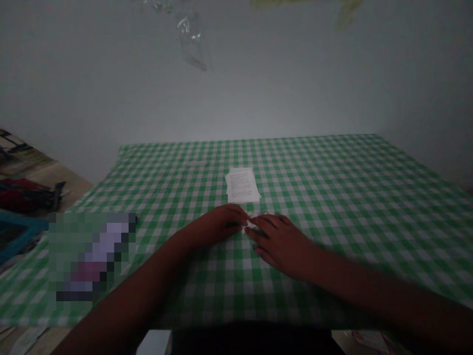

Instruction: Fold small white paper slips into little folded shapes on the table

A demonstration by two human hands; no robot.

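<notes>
Bits of crumpled white paper point(250, 225) lie on the green-and-white checked tablecloth point(332, 187), between my two hands. From the left, my left hand point(220, 223) bends its fingers down onto the paper, thumb close to the fingertips; part of the paper is hidden under them. My right hand point(283, 242) reaches in palm down with its fingers spread, their tips touching the paper and nearly meeting the left fingertips. Just beyond the hands lies a small stack of white printed sheets point(243, 186), its edges not quite aligned.
A blurred-out rectangular device point(101, 251) lies on the cloth at the left. A faint clear strip point(195, 163) rests farther back. Behind the table rises a pale wall point(288, 88) with a clear plastic pouch point(192, 42). Red and blue items point(22, 197) are on the floor to the left.
</notes>
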